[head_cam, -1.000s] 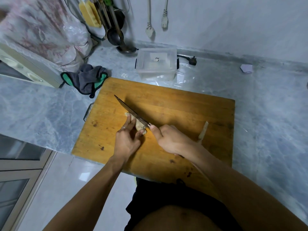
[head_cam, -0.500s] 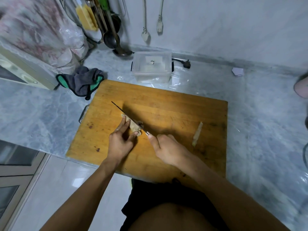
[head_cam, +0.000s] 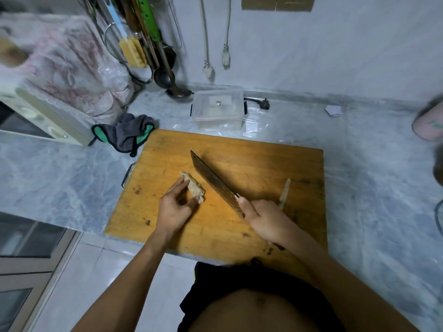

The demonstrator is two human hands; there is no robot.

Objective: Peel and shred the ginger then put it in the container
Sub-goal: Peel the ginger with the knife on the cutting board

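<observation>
A pale piece of ginger [head_cam: 193, 186] lies on the wooden cutting board [head_cam: 251, 159]. My left hand [head_cam: 173, 209] pinches it between fingers and thumb and holds it down on the board. My right hand [head_cam: 266, 220] grips the handle of a cleaver [head_cam: 214, 183], forefinger laid along the blade. The broad blade is tilted and sits just right of the ginger, apart from it. A thin strip of ginger [head_cam: 284, 194] lies on the board behind my right hand. A clear plastic container [head_cam: 217, 109] with a lid stands just beyond the board's far edge.
A grey and green cloth [head_cam: 124, 134] lies left of the board on the marble counter [head_cam: 60, 168]. Ladles and utensils [head_cam: 163, 75] hang at the back wall beside a covered appliance [head_cam: 48, 80]. A black plug [head_cam: 265, 103] lies right of the container. A pink object [head_cam: 429, 123] sits at the far right.
The cleaver has come off the ginger and moved right, its flat side now turned up. My left hand still holds the ginger. The camera has tipped upward.
</observation>
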